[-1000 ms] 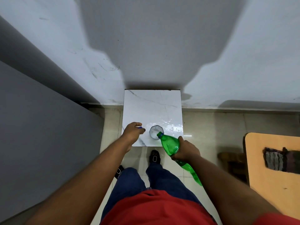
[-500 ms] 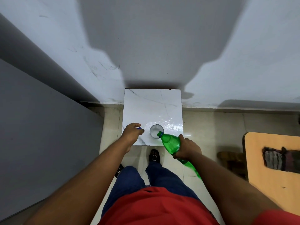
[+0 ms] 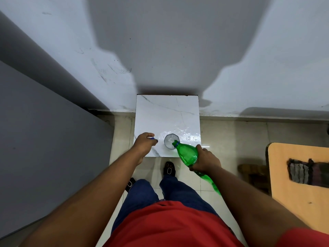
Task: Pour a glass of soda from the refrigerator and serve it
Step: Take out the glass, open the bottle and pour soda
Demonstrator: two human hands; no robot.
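Head view: right hand clamped round the green soda bottle, long axis tilted with the open neck at the near rim of the glass on the white marble table. Left hand rests left of the glass, fingers curled on a small blue thing, likely the cap. Pour hinges on the mouth staying over the rim; the right hand is nearer.

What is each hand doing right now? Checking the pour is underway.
Left hand: closed on a small blue cap, resting on the white table.
Right hand: closed on the green bottle, tipped over the glass.
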